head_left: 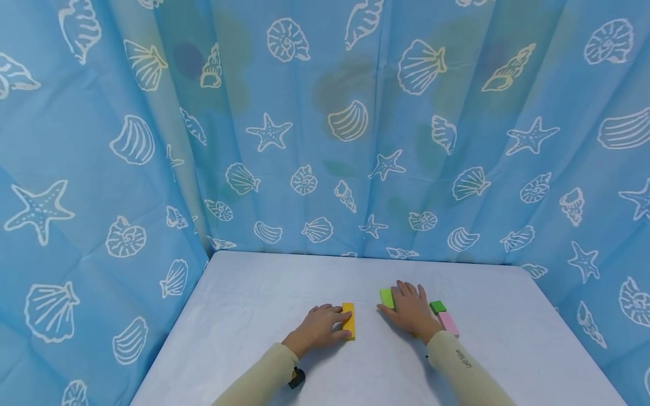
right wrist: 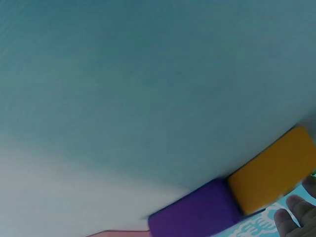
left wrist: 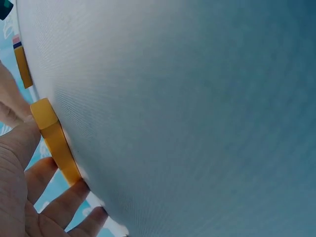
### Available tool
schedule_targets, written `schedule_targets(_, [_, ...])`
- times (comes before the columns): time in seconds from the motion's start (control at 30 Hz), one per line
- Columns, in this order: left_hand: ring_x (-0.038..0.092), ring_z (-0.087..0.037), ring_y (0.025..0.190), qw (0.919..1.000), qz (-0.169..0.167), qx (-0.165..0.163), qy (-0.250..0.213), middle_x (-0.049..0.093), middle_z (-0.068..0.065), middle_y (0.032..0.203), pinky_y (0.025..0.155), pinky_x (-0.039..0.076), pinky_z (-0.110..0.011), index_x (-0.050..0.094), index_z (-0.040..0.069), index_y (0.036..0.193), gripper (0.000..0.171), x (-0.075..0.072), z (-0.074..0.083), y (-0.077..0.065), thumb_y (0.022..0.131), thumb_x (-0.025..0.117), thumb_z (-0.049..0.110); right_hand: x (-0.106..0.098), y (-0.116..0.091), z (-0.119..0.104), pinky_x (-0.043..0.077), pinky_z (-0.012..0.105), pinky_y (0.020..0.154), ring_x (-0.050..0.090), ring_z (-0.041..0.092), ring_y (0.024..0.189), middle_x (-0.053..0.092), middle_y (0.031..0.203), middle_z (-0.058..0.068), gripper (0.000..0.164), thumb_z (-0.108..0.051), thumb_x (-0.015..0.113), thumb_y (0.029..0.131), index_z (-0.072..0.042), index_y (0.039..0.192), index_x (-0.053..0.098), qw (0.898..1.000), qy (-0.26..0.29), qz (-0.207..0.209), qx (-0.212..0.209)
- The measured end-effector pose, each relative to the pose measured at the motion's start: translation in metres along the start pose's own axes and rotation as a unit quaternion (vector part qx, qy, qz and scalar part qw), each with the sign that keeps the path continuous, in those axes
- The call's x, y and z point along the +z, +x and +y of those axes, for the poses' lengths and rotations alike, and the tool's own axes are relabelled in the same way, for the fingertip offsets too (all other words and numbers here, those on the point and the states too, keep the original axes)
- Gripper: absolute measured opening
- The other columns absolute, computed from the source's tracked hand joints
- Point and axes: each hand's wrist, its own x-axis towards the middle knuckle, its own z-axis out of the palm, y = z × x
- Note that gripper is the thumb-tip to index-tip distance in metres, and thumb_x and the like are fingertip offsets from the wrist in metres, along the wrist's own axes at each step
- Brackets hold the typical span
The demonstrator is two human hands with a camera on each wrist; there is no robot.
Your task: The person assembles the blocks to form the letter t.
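In the head view my left hand (head_left: 320,328) holds a long yellow block (head_left: 348,322) at its left side, with a finger across its top. The left wrist view shows the thumb at one end of this yellow block (left wrist: 58,143) and fingertips along its side and far end. My right hand (head_left: 410,309) lies over a lime-green block (head_left: 387,298), its fingers fairly straight and spread, the thumb near the block's lower edge. The palm hides part of that block and whatever lies beneath. Some right fingertips (right wrist: 290,219) show at the right wrist view's corner.
Right of my right hand lie a dark green block (head_left: 437,307) and a pink block (head_left: 448,324). In the right wrist view, a purple block (right wrist: 195,212) sits end to end with an orange-yellow block (right wrist: 274,170). A blue shell-patterned curtain (head_left: 304,141) borders the white table (head_left: 244,304).
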Motion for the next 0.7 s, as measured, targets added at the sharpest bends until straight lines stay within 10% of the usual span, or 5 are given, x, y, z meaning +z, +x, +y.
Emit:
schedule_targets(0.37, [0.045,-0.028,0.138,1.0,-0.008,-0.004,-0.003,0.053,-0.002,0.147,0.113,0.035,-0.054,0.053,0.03,0.143,0.056,-0.003,0.001,0.0,0.093,0.06,0.055,0.003,0.007,-0.007,0.033,0.062,0.111,0.048,0.038,0.13,0.054,0.138,0.02,0.057,-0.044,0.066,0.092,-0.006,0.134,0.059,1.0,0.006,0.018,-0.002])
schedule_targets(0.7, [0.046,-0.028,0.138,1.0,-0.002,0.0,0.007,0.054,-0.001,0.147,0.113,0.036,-0.054,0.051,0.032,0.144,0.056,0.0,-0.001,-0.002,0.093,0.059,0.055,0.001,0.014,-0.013,0.051,0.048,0.098,0.06,0.026,0.106,0.063,0.116,0.012,0.045,-0.027,0.074,0.089,-0.006,0.128,0.065,0.989,0.147,-0.015,0.023])
